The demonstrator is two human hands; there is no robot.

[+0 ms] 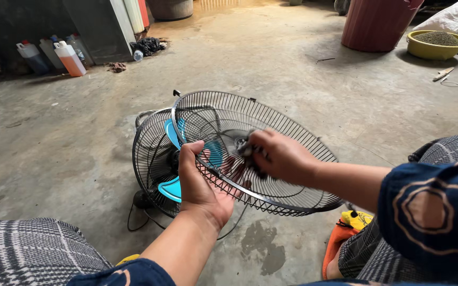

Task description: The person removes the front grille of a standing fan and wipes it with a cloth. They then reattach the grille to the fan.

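Note:
My left hand (201,185) grips the near rim of a round black wire fan guard (292,135) and holds it tilted above the floor. My right hand (278,154) presses a dark grey rag (246,150) against the middle of the guard's wires. Beneath the guard stands the fan (152,153) on the concrete, with its rear wire cage and light blue blades (172,188) showing. A black cord (133,212) trails from the fan's base.
My checked trouser knees frame the bottom corners. An orange and yellow object (345,230) lies by my right leg. Plastic jugs (70,57) stand at the far left wall. A red bin (375,24) and a yellow bowl (437,45) sit far right.

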